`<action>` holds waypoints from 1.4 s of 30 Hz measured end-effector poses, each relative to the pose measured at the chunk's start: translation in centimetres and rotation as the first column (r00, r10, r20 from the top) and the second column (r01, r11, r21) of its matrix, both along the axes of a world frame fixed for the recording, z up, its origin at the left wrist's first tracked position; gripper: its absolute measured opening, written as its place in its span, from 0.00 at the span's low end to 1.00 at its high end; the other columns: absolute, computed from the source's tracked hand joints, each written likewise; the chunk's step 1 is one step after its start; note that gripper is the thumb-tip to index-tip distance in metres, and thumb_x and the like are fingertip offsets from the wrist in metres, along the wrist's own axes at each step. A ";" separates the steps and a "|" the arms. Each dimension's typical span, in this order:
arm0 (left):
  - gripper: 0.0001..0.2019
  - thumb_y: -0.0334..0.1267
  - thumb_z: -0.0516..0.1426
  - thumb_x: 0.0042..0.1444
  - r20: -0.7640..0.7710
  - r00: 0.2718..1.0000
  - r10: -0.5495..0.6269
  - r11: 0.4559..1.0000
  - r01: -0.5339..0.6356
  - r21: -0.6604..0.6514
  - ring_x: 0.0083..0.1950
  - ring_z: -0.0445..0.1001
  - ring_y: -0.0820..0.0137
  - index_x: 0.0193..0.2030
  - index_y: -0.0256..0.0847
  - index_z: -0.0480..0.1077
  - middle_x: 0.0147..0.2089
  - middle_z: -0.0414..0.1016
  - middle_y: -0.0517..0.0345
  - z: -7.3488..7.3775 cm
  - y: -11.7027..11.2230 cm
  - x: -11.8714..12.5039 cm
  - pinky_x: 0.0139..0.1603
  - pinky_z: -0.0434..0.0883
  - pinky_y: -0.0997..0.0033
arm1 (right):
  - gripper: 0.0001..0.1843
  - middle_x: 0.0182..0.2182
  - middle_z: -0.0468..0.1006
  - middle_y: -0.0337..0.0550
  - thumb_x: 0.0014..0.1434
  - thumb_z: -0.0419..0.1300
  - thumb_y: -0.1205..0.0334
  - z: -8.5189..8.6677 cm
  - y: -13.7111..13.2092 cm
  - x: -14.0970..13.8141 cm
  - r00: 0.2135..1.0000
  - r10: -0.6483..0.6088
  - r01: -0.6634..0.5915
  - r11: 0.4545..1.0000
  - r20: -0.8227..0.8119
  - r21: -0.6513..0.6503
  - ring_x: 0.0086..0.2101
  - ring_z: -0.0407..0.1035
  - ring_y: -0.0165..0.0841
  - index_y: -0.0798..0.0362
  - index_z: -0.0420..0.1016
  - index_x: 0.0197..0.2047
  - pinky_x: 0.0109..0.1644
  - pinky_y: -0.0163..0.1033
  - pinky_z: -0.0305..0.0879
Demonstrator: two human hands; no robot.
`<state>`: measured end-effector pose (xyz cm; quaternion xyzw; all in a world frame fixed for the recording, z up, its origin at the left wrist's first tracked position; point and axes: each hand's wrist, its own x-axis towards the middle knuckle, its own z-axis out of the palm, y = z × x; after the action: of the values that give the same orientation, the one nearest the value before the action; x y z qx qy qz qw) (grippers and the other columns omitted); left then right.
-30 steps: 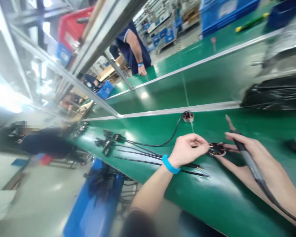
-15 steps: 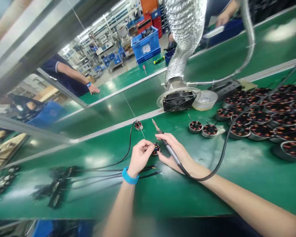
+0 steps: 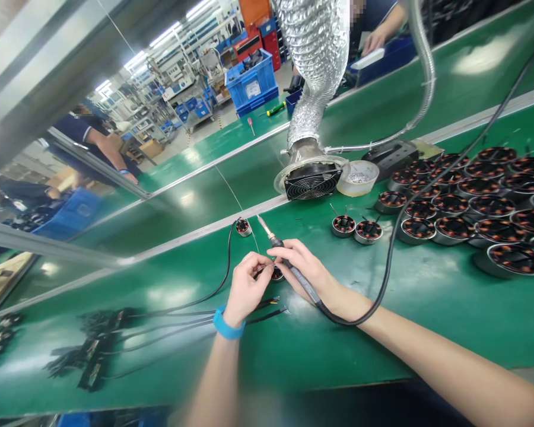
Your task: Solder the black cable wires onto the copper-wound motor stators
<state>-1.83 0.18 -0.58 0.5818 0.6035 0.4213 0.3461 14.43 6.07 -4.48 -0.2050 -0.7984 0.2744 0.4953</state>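
Left hand (image 3: 244, 287): thumb and forefinger pinched narrow at top edge of small motor (image 3: 276, 275); whatever is pinched is too small to tell. Motor lies on green bench (image 3: 427, 308) between both hands. Right hand (image 3: 303, 270), at 3 o'clock of motor, fingers wrapped round soldering iron (image 3: 272, 238), tip pointing to 11 o'clock. Loose wires (image 3: 267, 305) at 6 o'clock. Fan (image 3: 312, 182) at 1 o'clock, batch of motors (image 3: 454, 207) at 2 o'clock.

Glossy green bench mat (image 3: 404, 308), crinkled shiny foil duct (image 3: 315, 65), black plastic fan grille (image 3: 311, 184), copper-wound metal stators (image 3: 454, 207), smooth black rubber cables (image 3: 182, 323), blue silicone wristband (image 3: 228, 329), translucent plastic cup (image 3: 359, 178), metal-tipped soldering iron (image 3: 278, 249).
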 end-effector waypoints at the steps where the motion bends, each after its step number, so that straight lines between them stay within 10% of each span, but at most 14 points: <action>1: 0.08 0.40 0.58 0.62 0.002 1.000 -0.011 1.000 0.011 0.003 0.38 0.72 0.70 0.36 0.38 0.73 0.37 0.71 0.56 0.0 0.0 -0.1 0.41 0.69 0.71 | 0.26 0.48 0.66 0.47 0.66 0.51 0.72 -0.2 0.0 0.1 1.000 0.004 -0.004 1.000 0.009 0.001 0.43 0.73 0.34 0.43 0.62 0.64 0.47 0.39 0.75; 42: 0.07 0.39 0.58 0.61 0.019 0.977 0.214 0.977 -0.213 -0.014 0.36 0.71 0.72 0.35 0.38 0.71 0.35 0.70 0.56 -0.4 -1.5 1.6 0.39 0.68 0.74 | 0.14 0.42 0.78 0.44 0.66 0.57 0.68 1.0 -0.3 1.3 0.974 -0.172 0.154 0.980 -0.148 -0.128 0.39 0.75 0.33 0.47 0.72 0.53 0.44 0.39 0.74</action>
<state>-0.21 -1.37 -0.99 0.5073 0.6614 0.4584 0.3083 15.75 5.76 -3.50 -0.2756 -0.7197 0.2940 0.5654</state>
